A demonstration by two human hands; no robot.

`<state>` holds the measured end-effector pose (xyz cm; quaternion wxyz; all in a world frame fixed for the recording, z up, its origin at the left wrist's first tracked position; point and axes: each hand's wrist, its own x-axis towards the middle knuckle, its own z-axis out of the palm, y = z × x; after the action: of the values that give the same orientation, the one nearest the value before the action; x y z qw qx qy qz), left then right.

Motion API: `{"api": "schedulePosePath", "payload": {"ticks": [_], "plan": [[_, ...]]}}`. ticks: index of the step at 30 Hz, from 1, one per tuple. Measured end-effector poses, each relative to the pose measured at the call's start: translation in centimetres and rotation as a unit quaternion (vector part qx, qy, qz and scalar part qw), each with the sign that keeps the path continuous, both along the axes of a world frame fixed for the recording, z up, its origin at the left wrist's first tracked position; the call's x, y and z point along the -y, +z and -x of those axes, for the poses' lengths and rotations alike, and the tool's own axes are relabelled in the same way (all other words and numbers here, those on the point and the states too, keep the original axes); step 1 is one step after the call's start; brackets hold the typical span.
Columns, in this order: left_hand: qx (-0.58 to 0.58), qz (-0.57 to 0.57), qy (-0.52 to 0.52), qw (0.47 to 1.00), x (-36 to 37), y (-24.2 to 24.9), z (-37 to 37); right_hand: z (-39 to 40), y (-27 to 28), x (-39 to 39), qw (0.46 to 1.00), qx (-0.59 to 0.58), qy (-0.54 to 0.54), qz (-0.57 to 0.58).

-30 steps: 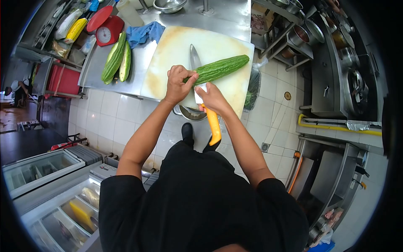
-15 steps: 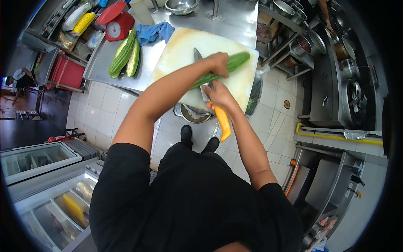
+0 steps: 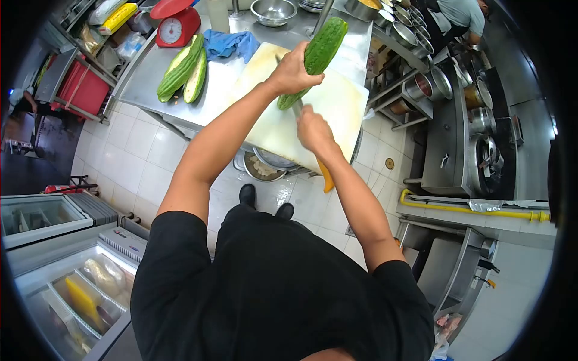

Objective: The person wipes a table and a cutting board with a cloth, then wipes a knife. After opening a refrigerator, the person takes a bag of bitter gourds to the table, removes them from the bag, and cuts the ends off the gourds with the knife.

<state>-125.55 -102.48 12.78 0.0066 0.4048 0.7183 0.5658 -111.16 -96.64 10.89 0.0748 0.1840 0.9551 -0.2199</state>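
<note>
My left hand (image 3: 294,72) is wrapped round the middle of a green, bumpy bitter melon (image 3: 326,49), which is tilted over the white cutting board (image 3: 343,111). In my right hand (image 3: 315,130) is a knife; its yellow handle (image 3: 326,178) sticks out below the wrist. The knife blade (image 3: 297,107) meets the lower end of the melon, and most of it is hidden behind the melon and my left hand. To the left, cut bitter melon pieces (image 3: 180,75) with pale insides lie on the steel table (image 3: 141,84).
A blue cloth (image 3: 232,44) and a red scale (image 3: 178,27) are beyond the cut pieces. A steel bowl (image 3: 272,12) stands at the back. Below the board's near edge is a pot (image 3: 263,171) with pale contents. Another person (image 3: 462,18) leans near the pots at upper right.
My left hand has lifted and tilted the bitter melon, its far end now pointing up and away. The knife in my right hand has shifted to the melon's near end. My view has moved slightly.
</note>
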Motion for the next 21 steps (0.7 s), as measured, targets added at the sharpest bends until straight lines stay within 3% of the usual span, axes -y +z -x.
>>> {"api": "schedulePosePath", "payload": {"ticks": [5,17,21], "plan": [[0.014,-0.025,-0.011,1.000,0.5,-0.7,0.7,-1.8,0.8,0.9,0.996,0.081,0.019,-0.027],[0.033,-0.042,-0.071,0.996,0.6,-0.9,0.6,-0.7,0.6,2.8,0.989,0.124,-0.011,-0.077],[0.032,-0.034,-0.074,0.996,0.6,-0.5,1.0,-1.5,-2.8,3.9,0.989,0.112,-0.037,-0.088]]}}
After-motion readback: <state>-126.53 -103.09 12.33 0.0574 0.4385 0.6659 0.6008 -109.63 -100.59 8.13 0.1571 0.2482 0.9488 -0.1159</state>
